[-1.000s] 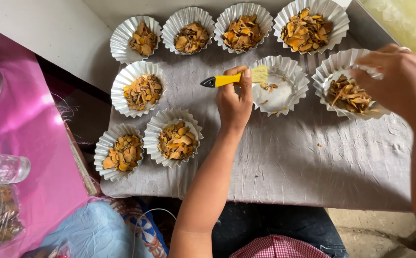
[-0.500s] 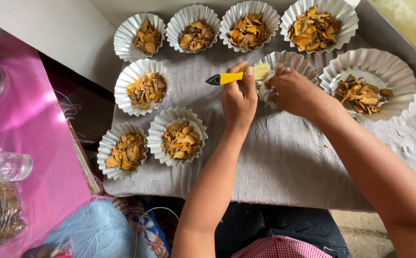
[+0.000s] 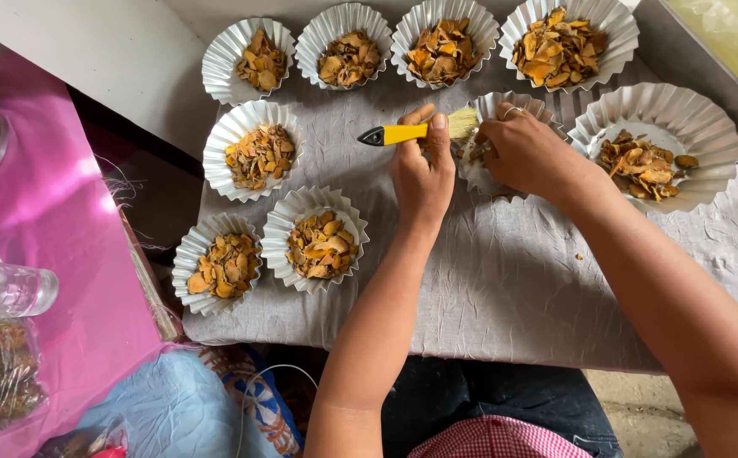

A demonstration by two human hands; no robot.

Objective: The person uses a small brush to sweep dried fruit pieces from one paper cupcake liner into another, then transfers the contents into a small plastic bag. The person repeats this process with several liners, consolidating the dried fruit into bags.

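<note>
Head view | left hand grip closed on brush | right hand grip pinching fluted tray

Single head-worn view, looking steeply down, close over cloth-covered table, perhaps slightly tilted

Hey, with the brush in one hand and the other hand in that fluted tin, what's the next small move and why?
Probably sweep the brush across the tin. The left hand holds its bristles at the rim, while the right hand rests in that tin, which seems to hold fewer chips than the other filled tins.
</note>
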